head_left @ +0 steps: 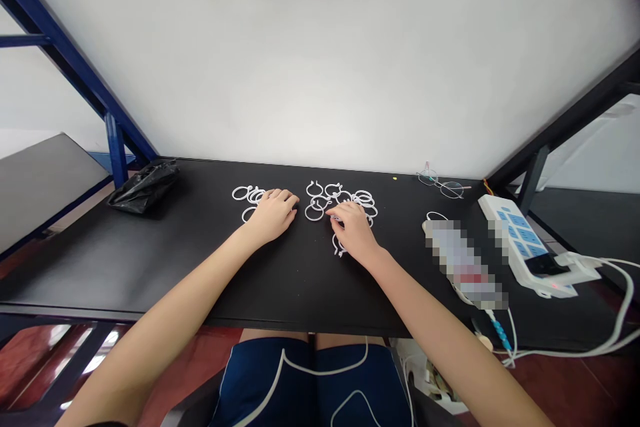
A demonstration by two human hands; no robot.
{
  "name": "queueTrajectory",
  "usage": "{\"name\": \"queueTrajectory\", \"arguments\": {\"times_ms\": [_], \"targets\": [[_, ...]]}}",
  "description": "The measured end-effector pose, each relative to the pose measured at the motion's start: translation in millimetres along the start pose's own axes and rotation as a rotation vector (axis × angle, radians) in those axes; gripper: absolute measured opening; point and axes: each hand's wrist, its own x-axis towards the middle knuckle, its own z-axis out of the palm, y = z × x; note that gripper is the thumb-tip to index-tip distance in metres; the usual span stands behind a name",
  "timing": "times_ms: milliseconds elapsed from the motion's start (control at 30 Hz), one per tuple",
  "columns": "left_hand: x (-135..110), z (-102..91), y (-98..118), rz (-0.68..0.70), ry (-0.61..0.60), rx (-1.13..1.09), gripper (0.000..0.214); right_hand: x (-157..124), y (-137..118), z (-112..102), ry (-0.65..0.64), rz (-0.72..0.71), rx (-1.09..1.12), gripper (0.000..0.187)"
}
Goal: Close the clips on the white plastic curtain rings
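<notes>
On a black table [150, 260] lie several white plastic rings in two groups. My left hand [274, 212] rests palm down beside the smaller left group of rings [246, 195], fingers curled loosely on the table top. My right hand [354, 230] lies over the near edge of the larger ring pile [345, 200]; its fingers are bent onto the rings and a ring [338, 250] shows under its palm. Whether the fingers pinch one is hidden.
A crumpled black plastic bag [145, 187] sits at the table's far left. Glasses [441, 183] lie at the far right. A white power strip [523, 243] with cables and a blurred object [465, 263] occupy the right side. A white wall stands behind.
</notes>
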Motion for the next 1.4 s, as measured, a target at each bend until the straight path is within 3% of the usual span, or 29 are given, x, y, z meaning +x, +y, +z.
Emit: {"name": "queueTrajectory", "arguments": {"times_ms": [700, 967, 1133, 1400], "targets": [[0, 1.9, 0, 0.013, 0.013, 0.000, 0.024, -1, -2, 0, 0.075, -0.031, 0.037, 0.030], [0, -1.0, 2, 0.011, 0.006, -0.009, 0.024, 0, -7, -3, 0.309, -0.040, 0.126, 0.026], [0, -2.7, 3, 0.018, 0.013, -0.025, 0.024, 0, -12, -5, 0.406, 0.027, 0.193, 0.025], [1, -9.1, 8, 0.039, 0.037, -0.057, 0.025, 1, -14, -4, 0.357, 0.199, 0.408, 0.024]]}}
